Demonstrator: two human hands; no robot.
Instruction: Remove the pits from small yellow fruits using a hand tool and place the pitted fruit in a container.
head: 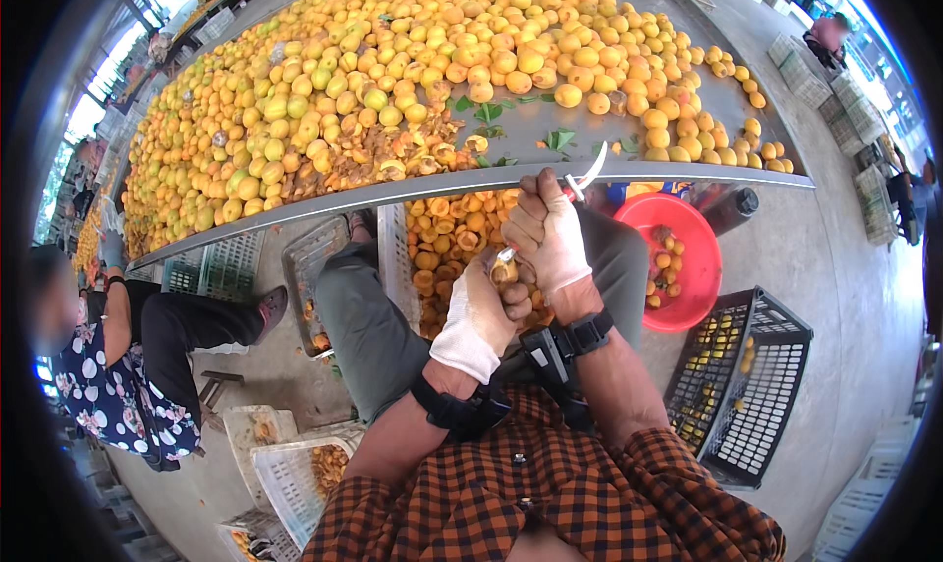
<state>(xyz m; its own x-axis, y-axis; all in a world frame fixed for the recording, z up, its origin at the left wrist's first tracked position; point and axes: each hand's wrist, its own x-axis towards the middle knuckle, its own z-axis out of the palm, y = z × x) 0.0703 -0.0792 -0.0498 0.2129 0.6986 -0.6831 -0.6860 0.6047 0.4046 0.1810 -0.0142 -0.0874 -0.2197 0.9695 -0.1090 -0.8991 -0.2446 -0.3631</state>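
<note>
My left hand (480,311), in a worn pale glove with the fingers bare, holds an apricot (504,271). My right hand (549,234), gloved the same way, is closed around a red-handled tool with a curved metal blade (594,165) that points up past the table edge. The tool's other metal end (506,254) touches or lies just over the apricot. Below the hands, between the knees, a white plastic crate (398,256) is filled with opened apricot halves (460,230). Whole apricots (442,39) are heaped on the metal table (516,142), with brown scraps and green leaves near its edge.
A red basin (703,260) with some apricots stands right of the right knee, by a dark bottle (737,202) and black crates (759,407). White crates (284,481) stand at the lower left. A co-worker (125,385) sits at the left; another person (829,39) is far right.
</note>
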